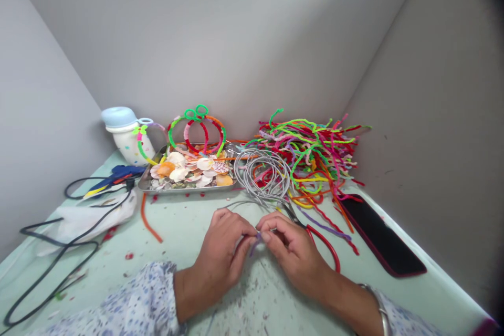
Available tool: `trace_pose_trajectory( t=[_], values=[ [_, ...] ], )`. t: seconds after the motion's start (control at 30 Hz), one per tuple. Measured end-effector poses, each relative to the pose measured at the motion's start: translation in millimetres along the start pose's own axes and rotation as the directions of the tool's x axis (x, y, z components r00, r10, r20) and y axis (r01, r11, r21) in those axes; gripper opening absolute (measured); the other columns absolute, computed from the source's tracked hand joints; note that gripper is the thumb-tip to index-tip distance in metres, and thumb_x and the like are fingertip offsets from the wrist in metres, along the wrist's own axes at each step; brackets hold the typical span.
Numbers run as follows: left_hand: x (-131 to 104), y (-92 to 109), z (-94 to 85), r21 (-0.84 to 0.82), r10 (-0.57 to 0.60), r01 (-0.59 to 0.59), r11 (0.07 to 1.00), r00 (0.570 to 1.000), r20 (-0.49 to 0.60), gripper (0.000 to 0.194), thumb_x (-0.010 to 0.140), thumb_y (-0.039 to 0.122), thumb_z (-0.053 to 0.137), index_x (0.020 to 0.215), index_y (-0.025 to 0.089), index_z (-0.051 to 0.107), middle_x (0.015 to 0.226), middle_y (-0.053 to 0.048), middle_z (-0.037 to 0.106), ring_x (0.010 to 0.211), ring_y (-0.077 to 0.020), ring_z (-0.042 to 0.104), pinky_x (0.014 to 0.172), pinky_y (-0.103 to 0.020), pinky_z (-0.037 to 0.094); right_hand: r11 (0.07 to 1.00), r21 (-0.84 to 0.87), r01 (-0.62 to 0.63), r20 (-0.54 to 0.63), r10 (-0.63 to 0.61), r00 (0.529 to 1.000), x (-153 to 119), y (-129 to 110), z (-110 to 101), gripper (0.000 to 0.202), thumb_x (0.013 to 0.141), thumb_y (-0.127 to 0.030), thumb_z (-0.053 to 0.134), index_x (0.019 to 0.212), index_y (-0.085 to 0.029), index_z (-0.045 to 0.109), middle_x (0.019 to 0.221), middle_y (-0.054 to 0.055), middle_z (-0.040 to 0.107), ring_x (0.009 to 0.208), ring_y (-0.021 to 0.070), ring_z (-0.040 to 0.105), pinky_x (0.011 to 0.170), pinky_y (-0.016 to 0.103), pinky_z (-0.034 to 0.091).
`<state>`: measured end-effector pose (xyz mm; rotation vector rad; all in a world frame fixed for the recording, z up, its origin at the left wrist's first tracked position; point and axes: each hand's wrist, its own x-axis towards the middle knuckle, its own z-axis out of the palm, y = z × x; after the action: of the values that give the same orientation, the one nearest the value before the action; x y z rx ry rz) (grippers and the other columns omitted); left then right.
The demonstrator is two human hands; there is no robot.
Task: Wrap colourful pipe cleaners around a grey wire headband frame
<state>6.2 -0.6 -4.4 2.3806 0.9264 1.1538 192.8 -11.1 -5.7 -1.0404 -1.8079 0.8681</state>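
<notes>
1. At far left, shows a black cable (67, 246) looped on the bench (177, 241), near a white bottle (132, 143).
2. Next, shows seashells (179, 174) in a metal tray (185, 190).
3. With the left hand (222, 249), pinches a purple fuzzy strand (255, 247) in the fingers, this side of a grey wire coil (281, 189).
4. With the right hand (297, 252), grips the same strand in the fingers, just beside red-handled scissors (327, 243).
5. At far right, shows a black phone (378, 236) lying flat.

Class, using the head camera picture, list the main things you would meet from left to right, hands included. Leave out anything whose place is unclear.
Black cable → bottle → tray of shells → left hand → purple strip → right hand → phone.
</notes>
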Motion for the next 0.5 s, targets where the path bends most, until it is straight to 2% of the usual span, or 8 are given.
trace_pose_trajectory(
  t=[0.5],
  values=[
    [-2.9, -0.6, 0.8, 0.003, 0.034, -0.035, 0.999, 0.999, 0.023, 0.015, 0.089, 0.008, 0.051, 0.097, 0.021, 0.054, 0.084, -0.002, 0.060, 0.079, -0.0180, 0.052, 0.082, -0.037, 0.035, 0.995, 0.090, -0.032, 0.104, 0.022, 0.994, 0.7, -0.6, -4.0, 0.018, 0.097, -0.024, 0.045, 0.086, -0.019, 0.058, 0.093, 0.003, 0.062, 0.087, 0.0158, 0.057, 0.079, 0.028, 0.043]
  ],
)
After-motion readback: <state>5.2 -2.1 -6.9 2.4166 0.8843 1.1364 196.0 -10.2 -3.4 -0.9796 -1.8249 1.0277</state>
